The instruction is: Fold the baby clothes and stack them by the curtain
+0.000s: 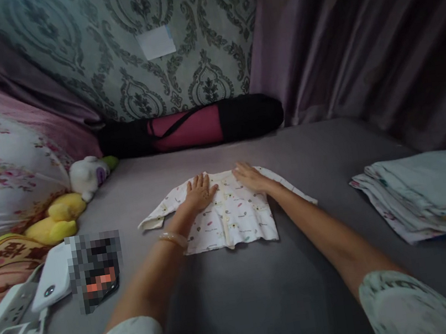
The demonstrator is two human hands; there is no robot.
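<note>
A small white baby shirt (pixel 231 221) with a scattered print lies spread face up on the grey sheet, its collar away from me and its front closed. My left hand (pixel 201 192) rests flat on the shirt's upper left, fingers spread. On the upper right of the shirt, near the collar, my right hand (pixel 249 177) lies palm down with its fingers stretched out. Both sleeves reach outward; my right forearm covers part of the right one. A pale bangle (pixel 173 240) circles my left wrist.
A folded stack of pale clothes (pixel 436 191) sits at right. At left are plush toys (pixel 66 210), a white power bank (pixel 53 279), a power strip (pixel 9 319) with cables, and a pixelated object (pixel 98 269). A black and pink long bag (pixel 192 127) lies against the wall.
</note>
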